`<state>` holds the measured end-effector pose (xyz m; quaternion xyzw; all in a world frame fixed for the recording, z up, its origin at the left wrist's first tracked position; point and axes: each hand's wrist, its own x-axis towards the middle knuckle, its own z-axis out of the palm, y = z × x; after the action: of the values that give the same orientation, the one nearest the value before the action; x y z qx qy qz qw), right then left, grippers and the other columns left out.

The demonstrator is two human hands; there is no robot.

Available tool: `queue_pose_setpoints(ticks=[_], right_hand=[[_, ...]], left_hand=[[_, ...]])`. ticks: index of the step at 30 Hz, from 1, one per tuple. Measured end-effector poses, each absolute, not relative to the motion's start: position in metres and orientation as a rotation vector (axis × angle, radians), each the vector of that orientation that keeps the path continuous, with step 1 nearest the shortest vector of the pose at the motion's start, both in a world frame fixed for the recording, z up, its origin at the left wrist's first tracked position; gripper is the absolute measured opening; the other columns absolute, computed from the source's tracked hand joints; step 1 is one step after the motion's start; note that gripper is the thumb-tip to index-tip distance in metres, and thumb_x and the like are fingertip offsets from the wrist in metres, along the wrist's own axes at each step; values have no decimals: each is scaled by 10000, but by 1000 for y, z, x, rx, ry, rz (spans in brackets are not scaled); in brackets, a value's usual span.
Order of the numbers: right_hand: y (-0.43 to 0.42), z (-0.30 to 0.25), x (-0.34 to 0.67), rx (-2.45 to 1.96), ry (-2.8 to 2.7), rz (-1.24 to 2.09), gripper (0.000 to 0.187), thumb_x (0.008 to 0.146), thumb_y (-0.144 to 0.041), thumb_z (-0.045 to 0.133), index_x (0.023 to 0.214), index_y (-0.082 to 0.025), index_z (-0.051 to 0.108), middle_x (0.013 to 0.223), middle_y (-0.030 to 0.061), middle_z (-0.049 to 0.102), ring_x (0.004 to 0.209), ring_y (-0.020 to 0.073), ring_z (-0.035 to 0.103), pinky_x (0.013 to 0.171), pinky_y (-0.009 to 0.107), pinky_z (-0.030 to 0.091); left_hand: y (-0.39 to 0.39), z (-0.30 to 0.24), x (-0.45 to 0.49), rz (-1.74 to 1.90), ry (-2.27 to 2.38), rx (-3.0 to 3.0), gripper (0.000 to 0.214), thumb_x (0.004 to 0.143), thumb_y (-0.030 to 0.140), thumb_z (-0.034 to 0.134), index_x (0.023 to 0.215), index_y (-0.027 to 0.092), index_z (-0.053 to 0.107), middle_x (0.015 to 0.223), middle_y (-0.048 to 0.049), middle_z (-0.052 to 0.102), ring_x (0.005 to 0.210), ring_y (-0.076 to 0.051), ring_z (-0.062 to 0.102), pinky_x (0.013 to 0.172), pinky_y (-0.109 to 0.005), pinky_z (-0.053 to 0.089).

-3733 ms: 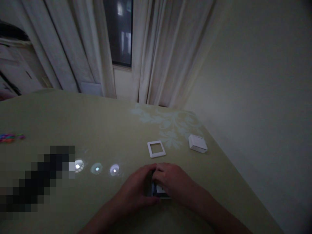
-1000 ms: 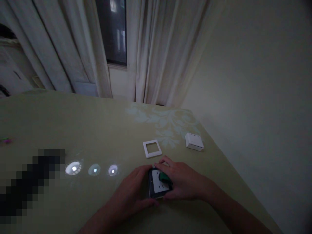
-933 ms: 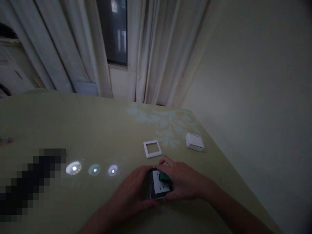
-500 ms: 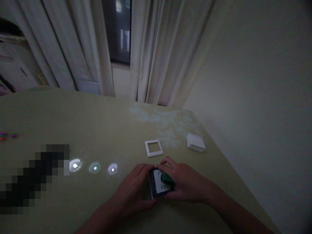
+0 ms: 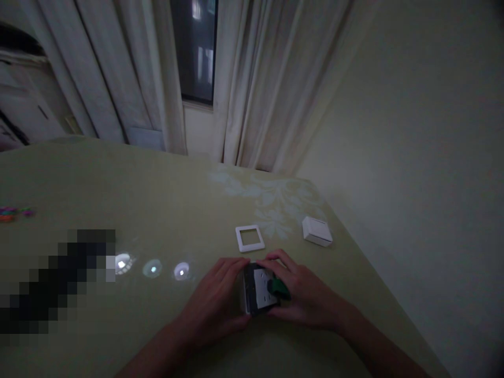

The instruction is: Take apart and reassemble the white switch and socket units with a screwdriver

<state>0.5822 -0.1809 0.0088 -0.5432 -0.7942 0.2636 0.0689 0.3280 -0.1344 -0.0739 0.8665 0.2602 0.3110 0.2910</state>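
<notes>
Between my two hands is a wall socket, a white slotted face set in a dark frame. My left hand grips its left side, fingers at the far edge and thumb at the near edge. From the right, my right hand holds it by the far and near edges. A green object sticks out by the right palm over the socket's face; its kind and its far end are hidden. Just beyond the hands, a white square cover frame lies flat on the table.
On the table, a small white box rests near the right edge. Small colourful items lie at the far left, beyond a pixelated dark shape. Curtains and a wall border the table.
The socket has tilted, showing more of its left side, and both hands have moved slightly up with it. The green object has shifted a little to the right. The view has also shifted slightly.
</notes>
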Motion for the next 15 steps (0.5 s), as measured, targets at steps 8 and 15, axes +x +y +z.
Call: queue_pose_setpoints(ticks=[8,15], right_hand=[[-180,7,590,-1532,-2307,844,867,783,-224,921,1556,-255,528,1485,123,541,1339,294,626,1142,420,525],[-178,13,590,-1506,-2314,862,857,799,-214,911,1561,-258,521,1480,126,540,1344,304,626,1148,440,526]], left_hand=[[-135,-74,328,851,683,2295,991,791,187,856,1594,338,294,1495,-122,635,1342,-362,625,1103,-534,554],[-134,-76,329,895,675,2312,990,797,217,868,1594,332,292,1471,-125,653,1310,-364,652,1081,-532,570]])
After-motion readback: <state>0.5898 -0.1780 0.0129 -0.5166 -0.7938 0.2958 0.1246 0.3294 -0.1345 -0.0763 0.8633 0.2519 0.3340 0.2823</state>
